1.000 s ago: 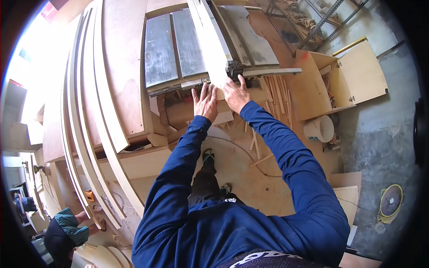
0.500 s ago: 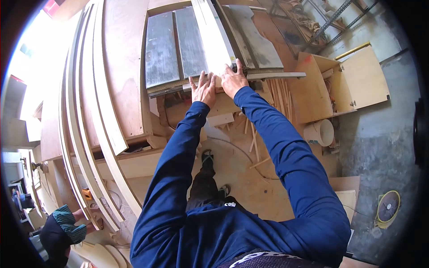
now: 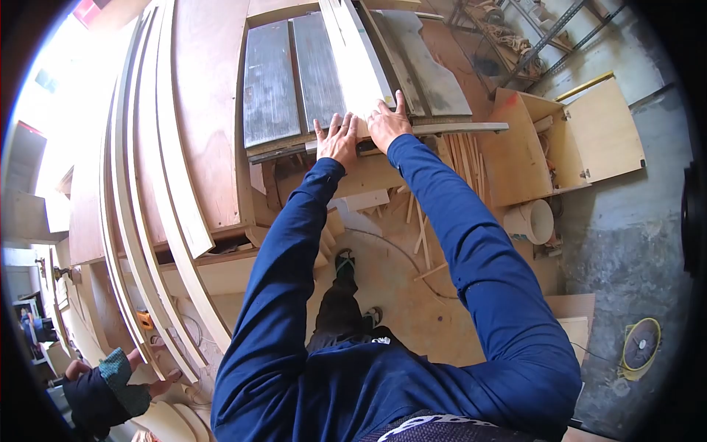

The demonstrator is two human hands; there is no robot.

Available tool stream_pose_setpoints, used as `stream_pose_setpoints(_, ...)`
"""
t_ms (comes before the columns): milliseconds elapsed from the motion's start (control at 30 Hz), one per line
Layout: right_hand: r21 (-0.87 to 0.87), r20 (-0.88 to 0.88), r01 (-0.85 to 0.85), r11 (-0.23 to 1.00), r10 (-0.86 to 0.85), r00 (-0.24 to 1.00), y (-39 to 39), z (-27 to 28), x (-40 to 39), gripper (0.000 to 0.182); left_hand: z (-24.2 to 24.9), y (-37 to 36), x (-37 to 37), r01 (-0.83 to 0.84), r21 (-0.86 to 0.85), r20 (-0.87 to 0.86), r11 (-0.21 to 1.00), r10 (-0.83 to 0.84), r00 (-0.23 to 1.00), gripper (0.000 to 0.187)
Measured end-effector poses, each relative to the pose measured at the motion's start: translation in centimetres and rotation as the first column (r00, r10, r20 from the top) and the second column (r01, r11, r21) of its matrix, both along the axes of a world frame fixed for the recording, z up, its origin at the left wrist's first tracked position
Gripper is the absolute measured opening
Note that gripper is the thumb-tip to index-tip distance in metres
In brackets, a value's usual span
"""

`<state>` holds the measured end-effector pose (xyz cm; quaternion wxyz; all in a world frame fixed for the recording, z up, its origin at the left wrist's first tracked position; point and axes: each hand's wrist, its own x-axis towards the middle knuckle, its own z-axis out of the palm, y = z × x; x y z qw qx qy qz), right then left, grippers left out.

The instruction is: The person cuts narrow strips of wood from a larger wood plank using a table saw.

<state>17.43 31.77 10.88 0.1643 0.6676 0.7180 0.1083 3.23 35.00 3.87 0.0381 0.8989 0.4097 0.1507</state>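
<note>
A long pale wooden board lies lengthwise on a machine table with grey metal plates, its near end at the front edge. My left hand rests there with fingers spread and pointing forward, close to the board's left side. Beside it, my right hand lies over the near right end of the board, its fingers apart and one stretched along a dark upright strip. The undersides of both hands are hidden. A pale rail runs along the table's front edge to the right.
Long wooden strips lean over a plywood surface at left. Thin offcuts hang below the table. At right are an open wooden cabinet, a white bucket and a round fan. Another person is at lower left.
My hands stay at the near end of the board, with only a slight shift of the right fingers. The view moves slightly. The other person at lower left has changed posture.
</note>
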Motion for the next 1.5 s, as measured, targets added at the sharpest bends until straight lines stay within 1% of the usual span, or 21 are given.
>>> stream_pose_setpoints(233, -0.05, 0.023, 0.053, 0.997, -0.051, 0.998, 2.3, 1.1, -0.5, 0.035, 1.3, 1.4, 1.1, -0.08, -0.037, -0.033, 0.996, 0.079, 0.996, 0.052)
stream_pose_setpoints(467, -0.063, 0.092, 0.074, 0.995, -0.068, 0.993, 2.4, 0.8, -0.6, 0.035, 3.7, 1.7, 2.2, -0.218, -0.196, -0.164, 0.956, 0.187, 0.968, 0.058)
stream_pose_setpoints(533, 0.368, -0.161, -0.015, 0.93, 0.08, 0.984, -0.4, -0.7, -0.7, 0.039, 3.5, 1.9, 2.3, -0.221, -0.203, -0.151, 0.954, 0.193, 0.97, 0.058)
stream_pose_setpoints(600, 0.442, -0.427, 0.088, 0.892, 0.123, 0.896, -5.6, 0.6, -2.0, 0.059, 3.8, 2.5, 2.5, -0.225, -0.205, -0.131, 0.953, 0.201, 0.971, 0.057)
stream_pose_setpoints(667, 0.493, -0.542, 0.148, 0.857, 0.17, 0.823, -11.1, -0.6, -2.6, 0.065, 3.8, 2.4, 2.4, -0.223, -0.228, -0.116, 0.948, 0.201, 0.973, 0.057)
stream_pose_setpoints(767, 0.301, -0.714, 0.344, 0.89, -0.028, 0.699, -22.2, -5.5, -3.6, 0.062, 3.9, 3.1, 2.7, -0.239, -0.227, -0.142, 0.944, 0.211, 0.967, 0.056)
stream_pose_setpoints(833, 0.052, -0.813, 0.49, 0.87, -0.248, 0.527, -30.6, -10.2, -4.5, 0.059, 3.9, 3.8, 3.0, -0.246, -0.223, -0.162, 0.943, 0.213, 0.964, 0.056)
stream_pose_setpoints(867, -0.073, -0.87, 0.522, 0.85, -0.31, 0.383, -35.0, -12.6, -4.4, 0.06, 4.0, 4.0, 3.1, -0.254, -0.216, -0.203, 0.943, 0.212, 0.956, 0.052)
stream_pose_setpoints(900, -0.232, -0.778, 0.595, 0.769, -0.514, 0.36, -40.0, -15.3, -4.9, 0.061, 4.2, 4.1, 3.3, -0.264, -0.21, -0.242, 0.941, 0.211, 0.947, 0.049)
stream_pose_setpoints(933, -0.377, -0.709, 0.592, 0.713, -0.633, 0.311, -45.1, -17.6, -5.0, 0.062, 4.6, 4.2, 3.5, -0.275, -0.208, -0.275, 0.939, 0.214, 0.938, 0.049)
stream_pose_setpoints(967, -0.611, -0.603, 0.566, 0.553, -0.789, 0.119, -49.2, -18.4, -4.9, 0.064, 4.6, 4.4, 3.6, -0.269, -0.208, -0.278, 0.94, 0.207, 0.938, 0.049)
stream_pose_setpoints(1000, -0.735, -0.427, 0.567, 0.371, -0.904, 0.037, -53.5, -19.4, -5.2, 0.064, 4.4, 4.7, 3.7, -0.281, -0.203, -0.284, 0.938, 0.218, 0.934, 0.049)
stream_pose_setpoints(1033, -0.792, -0.322, 0.527, 0.31, -0.944, 0.071, -57.6, -20.4, -5.2, 0.061, 4.2, 5.0, 3.9, -0.292, -0.198, -0.287, 0.936, 0.23, 0.93, 0.049)
stream_pose_setpoints(1067, -0.742, -0.324, 0.605, 0.29, -0.945, 0.056, -62.2, -21.6, -6.0, 0.056, 3.4, 5.6, 3.9, -0.28, -0.183, -0.192, 0.942, 0.245, 0.95, 0.053)
stream_pose_setpoints(1100, -0.803, -0.221, 0.564, 0.194, -0.975, 0.021, -65.7, -22.2, -5.9, 0.057, 3.5, 5.7, 4.0, -0.288, -0.168, -0.195, 0.943, 0.255, 0.947, 0.052)
stream_pose_setpoints(1133, -0.866, -0.16, 0.414, 0.282, -0.939, 0.304, -72.5, -27.9, -5.5, 0.051, 3.5, 5.8, 4.0, -0.29, -0.159, -0.201, 0.944, 0.256, 0.945, 0.051)
stream_pose_setpoints(1200, -0.908, -0.025, 0.418, 0.016, -1.0, -0.014, -71.1, -20.4, -6.0, 0.046, 3.3, 6.3, 4.2, -0.29, -0.153, -0.206, 0.945, 0.257, 0.944, 0.05)
stream_pose_setpoints(1333, -0.903, -0.034, 0.43, 0.007, -0.998, -0.055, -75.9, -23.2, -6.9, 0.042, 3.7, 7.2, 4.5, -0.313, -0.158, -0.233, 0.936, 0.273, 0.933, 0.048)
stream_pose_setpoints(1400, -0.84, -0.209, 0.504, 0.199, -0.977, 0.037, -73.7, -22.5, -6.9, 0.04, 3.6, 7.9, 4.7, -0.328, -0.152, -0.222, 0.932, 0.291, 0.931, 0.045)
stream_pose_setpoints(1433, -0.84, -0.207, 0.506, 0.197, -0.978, 0.036, -72.5, -22.4, -6.9, 0.04, 3.5, 8.3, 4.8, -0.327, -0.155, -0.222, 0.932, 0.29, 0.931, 0.045)
stream_pose_setpoints(1500, -0.842, -0.282, 0.527, 0.112, -0.925, -0.254, -70.6, -22.6, -6.6, 0.038, 4.2, 8.8, 5.1, -0.329, -0.179, -0.241, 0.927, 0.283, 0.928, 0.045)
